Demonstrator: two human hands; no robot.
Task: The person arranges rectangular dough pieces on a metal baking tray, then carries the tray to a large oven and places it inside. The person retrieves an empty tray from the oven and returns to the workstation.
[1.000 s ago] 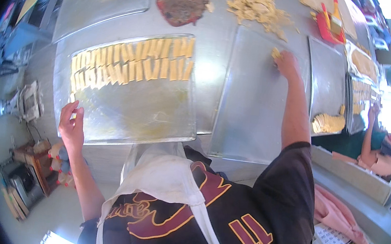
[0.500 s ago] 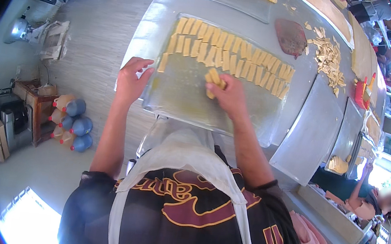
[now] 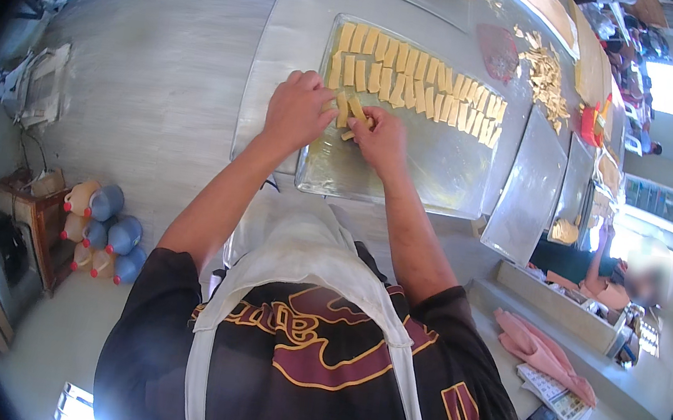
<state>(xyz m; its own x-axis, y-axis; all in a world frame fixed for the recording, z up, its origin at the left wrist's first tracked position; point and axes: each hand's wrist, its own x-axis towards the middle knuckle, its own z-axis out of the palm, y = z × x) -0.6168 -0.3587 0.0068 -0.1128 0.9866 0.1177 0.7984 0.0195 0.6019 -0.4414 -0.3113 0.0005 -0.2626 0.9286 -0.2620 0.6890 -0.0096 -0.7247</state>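
strips [image 3: 385,82] pale yellow, flat, approx rect., 2 rows on metal tray [image 3: 416,174]; r hand [image 3: 380,141] pinching a few; l hand [image 3: 298,109] fingers bent, can't tell if gripping.

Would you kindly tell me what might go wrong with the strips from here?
The left hand is close to the left end of the rows of strips on the tray, so it might nudge one askew. The right hand has loose strips at its fingers; one could slip. Some strips lie aslant and close together, so they might stick.
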